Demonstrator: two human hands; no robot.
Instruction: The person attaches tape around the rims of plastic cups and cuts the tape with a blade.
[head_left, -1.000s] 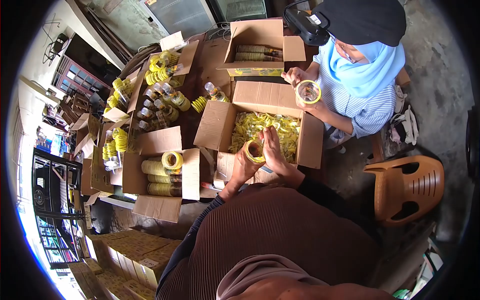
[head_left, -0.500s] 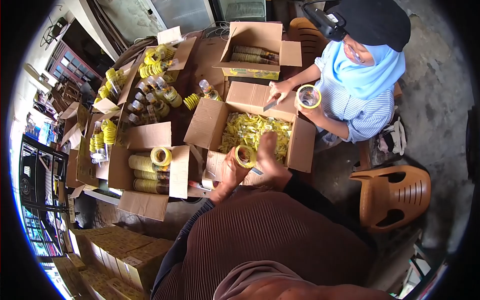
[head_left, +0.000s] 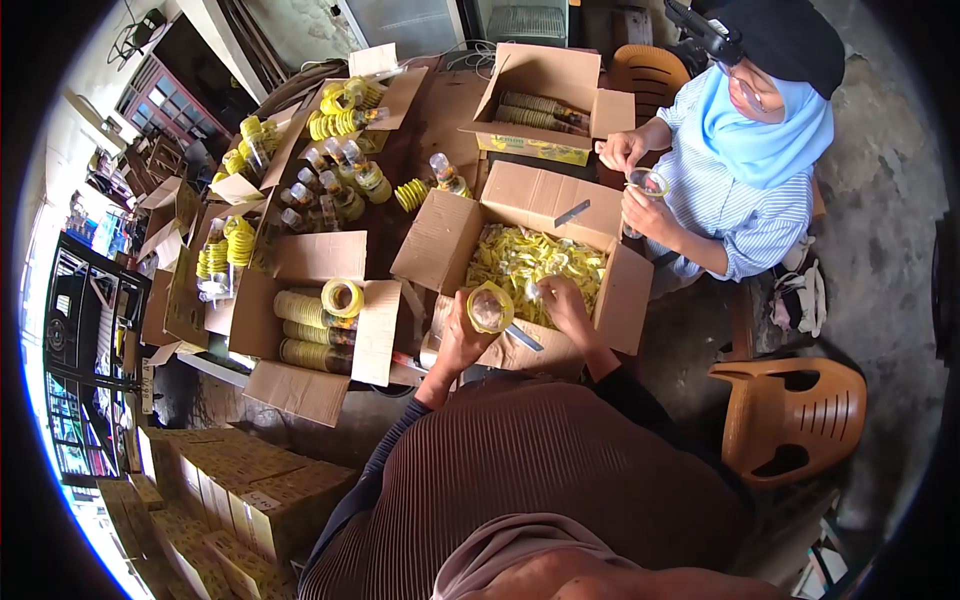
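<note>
My left hand [head_left: 462, 338] is closed around a clear plastic cup with a yellow rim [head_left: 490, 308], its open mouth facing up. Just right of it, my right hand [head_left: 567, 308] reaches over an open cardboard box [head_left: 628, 290] filled with small yellow sachets [head_left: 535, 262]. Its fingers are drawn together near a small pale bit, which is too small to name. On the near flap, below the cup, lies a flat metal blade [head_left: 525, 338]. A second blade [head_left: 572, 213] rests on the far flap.
Across the box, a co-worker [head_left: 740, 190] holds a similar cup [head_left: 650, 182]. Left stands a carton [head_left: 290, 392] of stacked yellow-rimmed cups; behind are filled cups [head_left: 330, 185] and another carton [head_left: 545, 150]. An orange chair [head_left: 795, 420] stands right, stacked boxes [head_left: 240, 490] lower left.
My right hand has moved away from the cup, rightward over the sachets. The co-worker's hand has left the far blade and risen toward their cup. The whole view has shifted slightly.
</note>
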